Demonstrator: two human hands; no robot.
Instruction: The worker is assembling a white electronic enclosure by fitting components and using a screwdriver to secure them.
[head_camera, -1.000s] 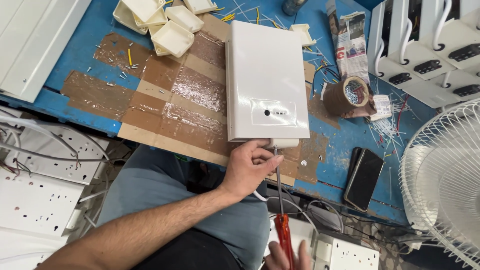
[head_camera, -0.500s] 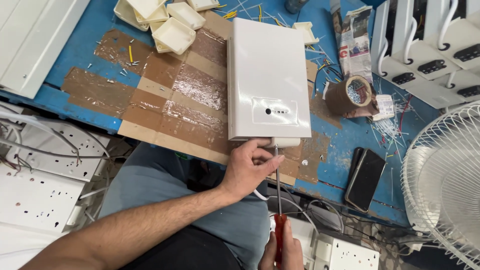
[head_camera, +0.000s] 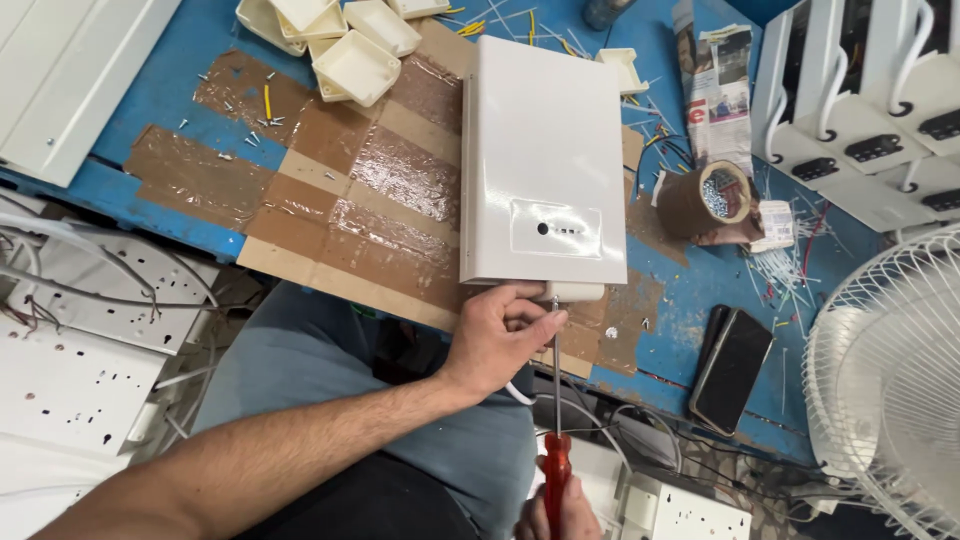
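Note:
A white rectangular box (head_camera: 545, 150) lies flat on the blue table (head_camera: 180, 90), its near end at the table's front edge. My left hand (head_camera: 500, 335) grips a small white part (head_camera: 572, 292) at that near end, fingers pinched around the tip of a screwdriver. The screwdriver's metal shaft (head_camera: 556, 370) points up into the box's near edge. Its red handle (head_camera: 555, 475) is held by my right hand (head_camera: 558, 515), which shows only partly at the bottom edge.
Brown tape patches and cardboard (head_camera: 340, 200) cover the table left of the box. Small white casings (head_camera: 350, 45) sit at the back. A tape roll (head_camera: 710, 200), a dark phone (head_camera: 732, 370), a white fan (head_camera: 890, 380) and white panels (head_camera: 90, 350) surround me.
The view has shifted slightly. The red handle and my right hand have sunk lower in the picture while my left hand stays at the box's near edge.

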